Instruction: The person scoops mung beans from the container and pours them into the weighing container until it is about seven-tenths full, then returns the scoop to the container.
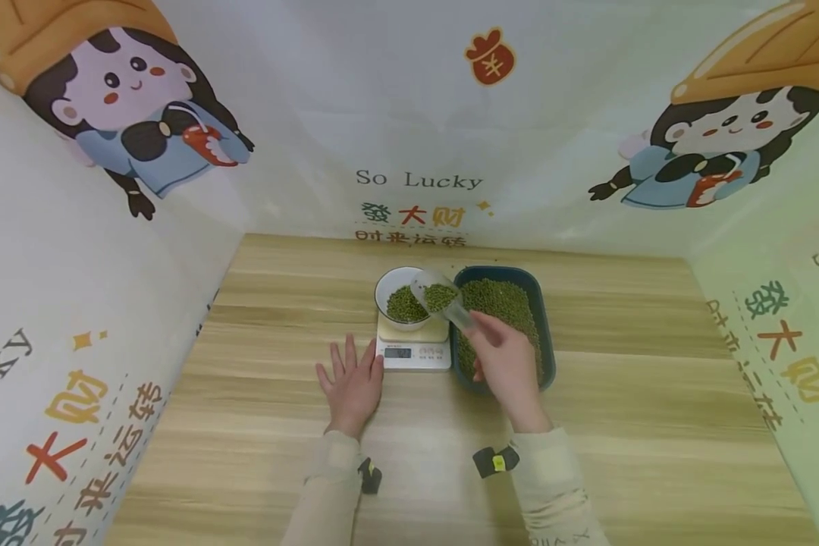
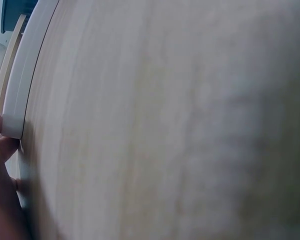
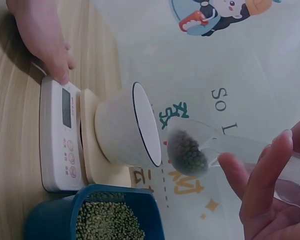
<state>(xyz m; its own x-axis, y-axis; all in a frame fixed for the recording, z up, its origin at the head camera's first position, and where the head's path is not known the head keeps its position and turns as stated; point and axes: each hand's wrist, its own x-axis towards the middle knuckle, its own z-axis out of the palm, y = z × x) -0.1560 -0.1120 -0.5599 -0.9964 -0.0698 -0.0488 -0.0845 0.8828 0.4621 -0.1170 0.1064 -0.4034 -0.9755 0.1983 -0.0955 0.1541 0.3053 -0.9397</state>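
Note:
My right hand (image 1: 508,364) grips the handle of a clear plastic scoop (image 3: 190,147) loaded with green mung beans. In the head view the scoop overlaps the right rim of a white bowl (image 3: 122,127) with a dark rim. Mung beans (image 1: 406,305) lie inside this bowl, which stands on a white kitchen scale (image 1: 415,359). The scale's small display (image 3: 66,107) faces me, its digits too blurred to read. My left hand (image 1: 353,385) lies on the table with fingers spread, its thumb side touching the scale's front left corner.
A dark teal tub (image 1: 550,364) full of mung beans stands right beside the scale. The wood-grain table (image 1: 280,303) carries everything. White printed sheets (image 1: 300,152) with cartoon figures and lettering rise at the back and both sides.

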